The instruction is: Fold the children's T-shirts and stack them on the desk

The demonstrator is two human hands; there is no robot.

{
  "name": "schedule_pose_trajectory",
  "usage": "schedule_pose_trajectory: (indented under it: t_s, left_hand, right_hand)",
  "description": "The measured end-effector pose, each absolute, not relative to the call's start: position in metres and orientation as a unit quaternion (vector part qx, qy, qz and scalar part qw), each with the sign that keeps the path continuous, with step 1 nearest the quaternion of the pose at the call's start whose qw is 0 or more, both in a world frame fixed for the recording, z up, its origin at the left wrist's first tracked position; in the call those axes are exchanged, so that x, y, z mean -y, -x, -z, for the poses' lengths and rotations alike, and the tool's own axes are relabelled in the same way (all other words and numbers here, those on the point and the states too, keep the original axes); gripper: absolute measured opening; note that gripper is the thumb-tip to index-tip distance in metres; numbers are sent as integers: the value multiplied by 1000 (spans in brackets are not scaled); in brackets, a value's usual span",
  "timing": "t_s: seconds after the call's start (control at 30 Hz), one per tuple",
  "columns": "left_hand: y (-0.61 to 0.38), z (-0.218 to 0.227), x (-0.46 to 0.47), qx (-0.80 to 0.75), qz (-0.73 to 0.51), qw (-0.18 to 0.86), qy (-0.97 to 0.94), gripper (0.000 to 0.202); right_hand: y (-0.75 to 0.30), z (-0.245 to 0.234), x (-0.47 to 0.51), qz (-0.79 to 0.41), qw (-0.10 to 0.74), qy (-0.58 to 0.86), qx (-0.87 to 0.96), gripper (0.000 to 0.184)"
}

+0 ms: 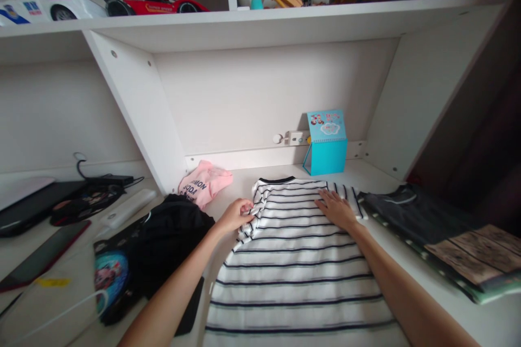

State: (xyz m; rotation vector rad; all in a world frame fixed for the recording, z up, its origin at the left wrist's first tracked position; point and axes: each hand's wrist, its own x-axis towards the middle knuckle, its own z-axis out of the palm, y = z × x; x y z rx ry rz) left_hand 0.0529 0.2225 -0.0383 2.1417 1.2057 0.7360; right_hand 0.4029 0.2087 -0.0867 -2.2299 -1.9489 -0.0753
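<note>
Table (488, 325), white, smooth, flat. Striped shirt (301, 271), soft knit, white with thin dark bands and dark round neckline; laid lengthwise at the table's middle, collar toward the back wall, right sleeve spread, left sleeve bunched. Hands, two, bare, forearms extended forward: right hand (337, 210) palm down, fingers spread flat near the right shoulder, gripping nothing; left hand (236, 214) turned inward, fingers curled at the crumpled left sleeve, whether pinching cloth cannot be told. Black garment (163, 233), rumpled, beside the left forearm. Desk calendar (329, 154), blue, tent-shaped, spiral-bound. Pink cloth (207, 181), crumpled, dark lettering.
</note>
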Motion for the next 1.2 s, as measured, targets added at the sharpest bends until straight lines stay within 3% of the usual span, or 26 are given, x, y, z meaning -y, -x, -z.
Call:
schedule_pose_trajectory:
  t_s: [0.1,0.27,0.4,0.53,0.7,0.83,0.97,1.1,1.2]
  left_hand:
    - [-54,32,-218,-422,-291,287,-809,11]
    - [-62,35,-213,-361,-334,370,-788,22]
    - [-67,45,-213,-375,-327,395,-772,59]
    - [-69,45,-211,-394,-271,343,-809,49]
    - [-76,44,-203,-390,-248,352,-814,68]
    - [-73,33,-211,-368,-246,340,-830,57]
    - [-41,3,-232,-519,-298,171,-783,39]
    - [-7,-14,-240,-694,-267,-58,-666,46]
    - [-5,-8,-236,-709,-214,-135,-659,49]
  right_hand:
    - [-402,86,-208,26,90,751,654,53]
    - [-402,87,-209,26,93,751,653,52]
    - [-404,89,-211,25,95,750,654,53]
    - [-405,91,-212,29,98,748,656,53]
    - [-405,93,-212,27,98,748,656,54]
    - [-406,92,-212,25,96,749,656,54]
    - [-405,90,-212,23,94,748,656,53]
    - [-404,88,-210,22,96,748,657,53]
    - [-403,86,-209,23,99,747,657,53]
